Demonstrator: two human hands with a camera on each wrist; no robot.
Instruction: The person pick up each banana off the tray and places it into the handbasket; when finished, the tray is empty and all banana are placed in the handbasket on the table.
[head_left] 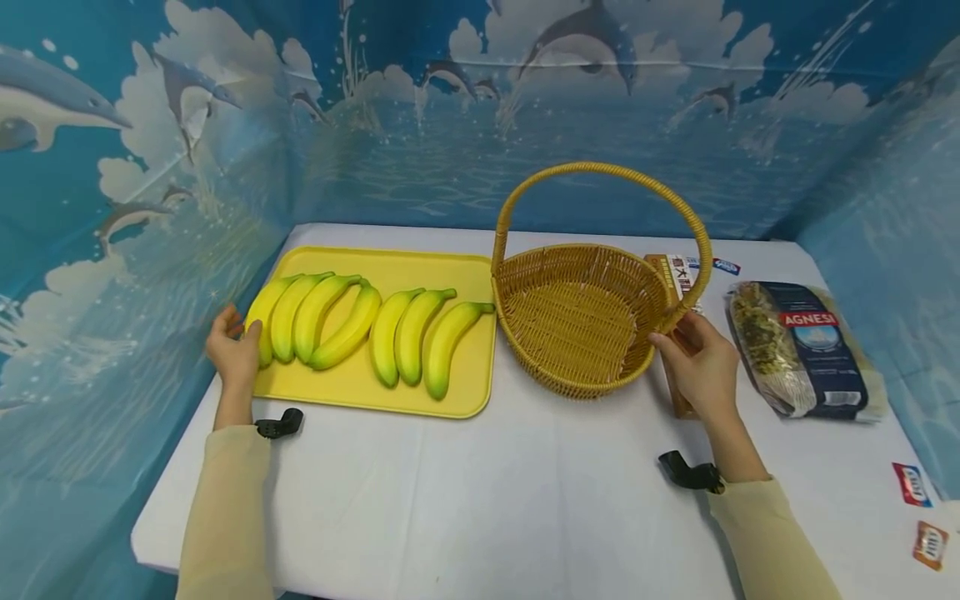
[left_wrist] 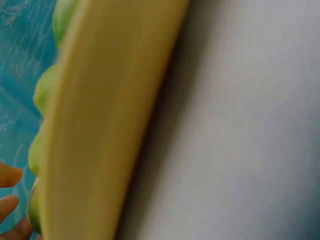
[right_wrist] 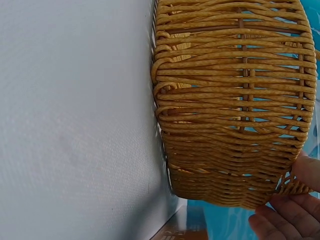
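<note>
Dolphin-printed curtain (head_left: 420,158) backed white table (head_left: 465,492). Right of centre, right hand (head_left: 702,367) pinched wicker basket (head_left: 577,333) at rim; one-sided pull likely risked tipping. Frame left: left hand (head_left: 236,350), fingers relaxed, parted, beside leftmost banana (head_left: 266,310) on yellow tray (head_left: 360,400); stray nudge could have rolled it.

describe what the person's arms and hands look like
The left hand and right hand are bare. Pale yellow long sleeves cover the arms to near the wrists, with a small, curved black device at each cuff.
</note>
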